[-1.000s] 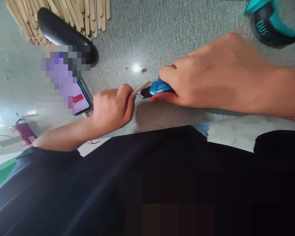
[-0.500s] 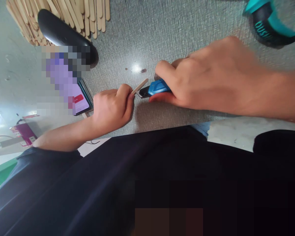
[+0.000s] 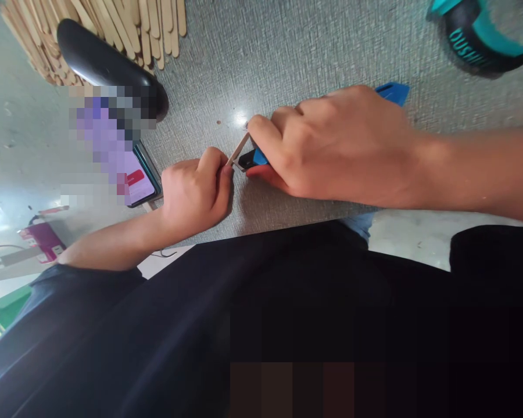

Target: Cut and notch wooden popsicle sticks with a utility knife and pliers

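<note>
My left hand [image 3: 196, 183] pinches a wooden craft stick [image 3: 239, 150] between thumb and forefinger; the lower end is hidden in the grip. My right hand [image 3: 331, 148] is wrapped round a blue utility knife [image 3: 260, 157], whose black nose points left. A short bit of blade shows against the stick near my left fingertips. The knife's blue tail sticks out behind the fist. My right forefinger reaches over to the free upper end of the stick and seems to touch it. Both hands are over the grey textured table [image 3: 226, 69].
Many wooden sticks [image 3: 126, 26] lie at the back left, with a long black case [image 3: 108, 67] across them. A phone [image 3: 142, 180] with a lit screen lies beside my left wrist. At the back right is a teal and black object [image 3: 470, 43]. A purple box [image 3: 46, 241] lies far left.
My right hand has moved left with the knife, closer to my left hand, and its forefinger now reaches the stick's upper end. The knife's tail has come into view. My left hand stays nearly still.
</note>
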`<action>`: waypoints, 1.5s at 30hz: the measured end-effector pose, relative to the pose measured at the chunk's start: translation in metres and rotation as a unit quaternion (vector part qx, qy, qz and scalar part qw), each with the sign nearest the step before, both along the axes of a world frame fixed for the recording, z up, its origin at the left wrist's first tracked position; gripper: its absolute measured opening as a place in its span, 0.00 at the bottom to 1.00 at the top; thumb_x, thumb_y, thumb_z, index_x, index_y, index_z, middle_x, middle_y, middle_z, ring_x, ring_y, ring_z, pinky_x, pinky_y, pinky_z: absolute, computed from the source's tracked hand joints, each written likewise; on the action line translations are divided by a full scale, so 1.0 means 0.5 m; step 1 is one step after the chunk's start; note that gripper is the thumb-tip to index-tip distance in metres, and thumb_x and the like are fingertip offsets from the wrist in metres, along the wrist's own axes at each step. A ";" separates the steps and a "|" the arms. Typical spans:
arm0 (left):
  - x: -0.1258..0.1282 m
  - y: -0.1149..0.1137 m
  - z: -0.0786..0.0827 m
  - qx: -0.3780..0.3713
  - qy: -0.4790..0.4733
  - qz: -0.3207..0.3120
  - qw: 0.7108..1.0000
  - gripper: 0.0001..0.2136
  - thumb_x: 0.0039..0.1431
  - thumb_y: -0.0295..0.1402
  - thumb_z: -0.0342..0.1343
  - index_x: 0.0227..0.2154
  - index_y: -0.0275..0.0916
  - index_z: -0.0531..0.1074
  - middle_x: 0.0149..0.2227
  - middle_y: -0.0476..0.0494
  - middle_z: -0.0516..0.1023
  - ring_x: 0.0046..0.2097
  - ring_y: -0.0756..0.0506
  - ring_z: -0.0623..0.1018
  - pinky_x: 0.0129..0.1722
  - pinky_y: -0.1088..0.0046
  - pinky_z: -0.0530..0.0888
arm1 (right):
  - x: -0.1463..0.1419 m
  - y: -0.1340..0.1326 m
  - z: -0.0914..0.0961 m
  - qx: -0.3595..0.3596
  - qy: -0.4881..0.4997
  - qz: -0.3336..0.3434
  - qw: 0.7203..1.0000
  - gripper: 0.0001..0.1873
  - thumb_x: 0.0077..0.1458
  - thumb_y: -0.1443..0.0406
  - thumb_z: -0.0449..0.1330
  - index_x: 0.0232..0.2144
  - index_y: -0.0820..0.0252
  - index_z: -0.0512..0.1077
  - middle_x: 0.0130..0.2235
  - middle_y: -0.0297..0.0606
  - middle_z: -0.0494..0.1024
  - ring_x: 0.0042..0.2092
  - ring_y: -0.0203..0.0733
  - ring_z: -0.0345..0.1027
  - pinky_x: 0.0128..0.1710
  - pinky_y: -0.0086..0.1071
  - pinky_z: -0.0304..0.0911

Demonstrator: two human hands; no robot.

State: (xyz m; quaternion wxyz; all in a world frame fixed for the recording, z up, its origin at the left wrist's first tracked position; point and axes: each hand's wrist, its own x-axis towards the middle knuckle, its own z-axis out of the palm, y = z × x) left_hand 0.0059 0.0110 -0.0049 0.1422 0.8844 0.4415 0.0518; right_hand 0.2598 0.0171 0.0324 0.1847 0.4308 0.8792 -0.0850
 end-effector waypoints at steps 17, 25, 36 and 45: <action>-0.002 0.001 0.011 -0.062 -0.030 0.044 0.997 0.15 0.86 0.46 0.46 0.44 0.47 0.73 0.30 0.46 0.81 0.30 0.42 0.80 0.34 0.59 0.69 | 0.003 -0.001 -0.014 -0.007 0.050 -0.026 0.998 0.38 0.87 0.46 0.37 0.68 0.67 0.73 0.48 0.54 0.86 0.48 0.63 0.83 0.35 0.44 0.49; -0.017 0.004 -0.014 -0.057 -0.097 0.039 0.993 0.19 0.86 0.51 0.47 0.43 0.47 0.75 0.29 0.48 0.79 0.28 0.44 0.77 0.33 0.61 0.70 | 0.007 -0.003 -0.023 0.023 0.046 -0.021 0.998 0.41 0.87 0.45 0.35 0.75 0.65 0.70 0.48 0.49 0.86 0.46 0.63 0.84 0.33 0.45 0.51; -0.018 0.008 -0.014 -0.025 -0.099 0.021 0.995 0.17 0.86 0.48 0.49 0.43 0.47 0.75 0.27 0.49 0.79 0.26 0.45 0.75 0.30 0.60 0.65 | 0.003 0.000 -0.015 0.003 0.029 -0.031 0.999 0.39 0.87 0.43 0.36 0.73 0.62 0.71 0.48 0.48 0.86 0.48 0.65 0.85 0.33 0.46 0.50; -0.026 0.011 -0.017 -0.037 -0.090 0.021 0.995 0.19 0.88 0.50 0.48 0.45 0.46 0.78 0.30 0.47 0.82 0.27 0.44 0.79 0.33 0.63 0.73 | 0.008 -0.001 -0.014 -0.005 0.045 -0.037 0.998 0.39 0.87 0.45 0.37 0.73 0.63 0.73 0.47 0.49 0.87 0.46 0.65 0.84 0.34 0.46 0.52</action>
